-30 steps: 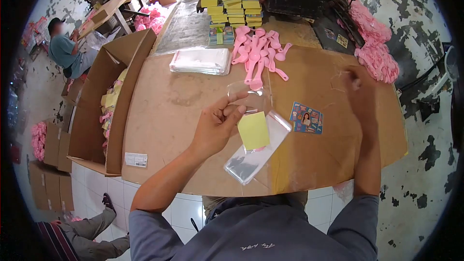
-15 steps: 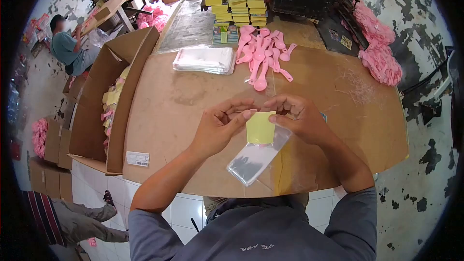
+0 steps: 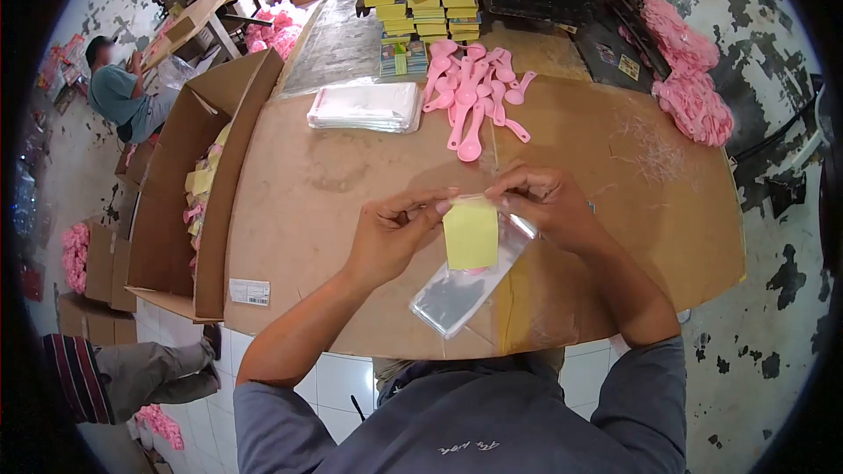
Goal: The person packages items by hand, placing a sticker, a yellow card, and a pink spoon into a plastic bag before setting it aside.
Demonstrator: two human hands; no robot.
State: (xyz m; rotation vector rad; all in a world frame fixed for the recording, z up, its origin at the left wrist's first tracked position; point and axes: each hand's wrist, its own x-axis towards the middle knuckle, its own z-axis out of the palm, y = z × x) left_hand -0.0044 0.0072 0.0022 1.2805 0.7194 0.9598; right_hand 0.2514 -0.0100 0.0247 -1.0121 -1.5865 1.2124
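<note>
I see a glossy, see-through plastic bag [image 3: 457,291] and a matt yellow paper card [image 3: 471,235]. The tabletop [image 3: 307,189] is dull, scuffed brown board. The pink spoons [image 3: 470,98] look like smooth plastic, and the box [image 3: 171,180] is rough cardboard.

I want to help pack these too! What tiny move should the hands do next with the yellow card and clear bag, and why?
Probably slide the yellow card a little deeper into the clear bag. The left hand and right hand both pinch the card's top edge at the bag's mouth, and the lower part of the bag looks unfilled.
</note>
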